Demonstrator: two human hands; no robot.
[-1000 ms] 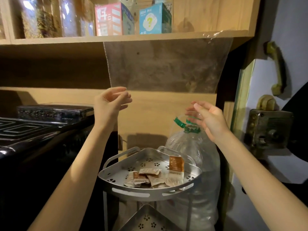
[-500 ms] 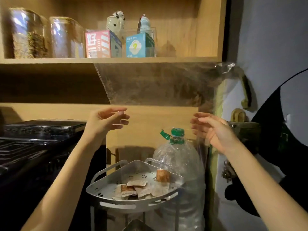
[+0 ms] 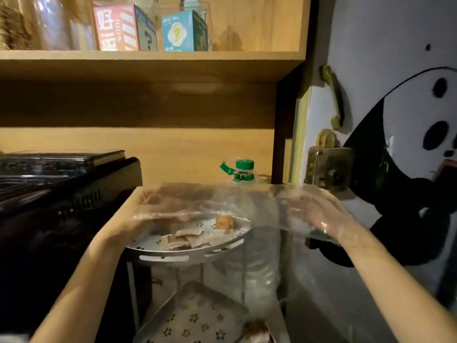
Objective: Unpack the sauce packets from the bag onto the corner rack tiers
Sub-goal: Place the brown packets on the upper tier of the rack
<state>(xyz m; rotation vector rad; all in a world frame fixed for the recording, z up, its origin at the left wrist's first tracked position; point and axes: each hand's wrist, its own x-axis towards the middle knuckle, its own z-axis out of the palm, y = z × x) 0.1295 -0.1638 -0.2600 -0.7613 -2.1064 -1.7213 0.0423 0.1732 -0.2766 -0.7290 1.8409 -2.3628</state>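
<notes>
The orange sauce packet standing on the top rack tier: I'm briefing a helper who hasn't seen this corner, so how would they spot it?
Find the perforated silver metal corner rack beside the big clear water bottle with a green cap. On its top tier lies a heap of flat pale sauce packets. The small orange packet is behind them, propped upright and brightly coloured.

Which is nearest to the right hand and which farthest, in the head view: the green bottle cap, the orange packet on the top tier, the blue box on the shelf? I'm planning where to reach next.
From the right hand:
1. Green bottle cap, up and to its left.
2. Orange packet, left, on the top tier; close to the cap's range.
3. Blue box, far up on the shelf.
</notes>
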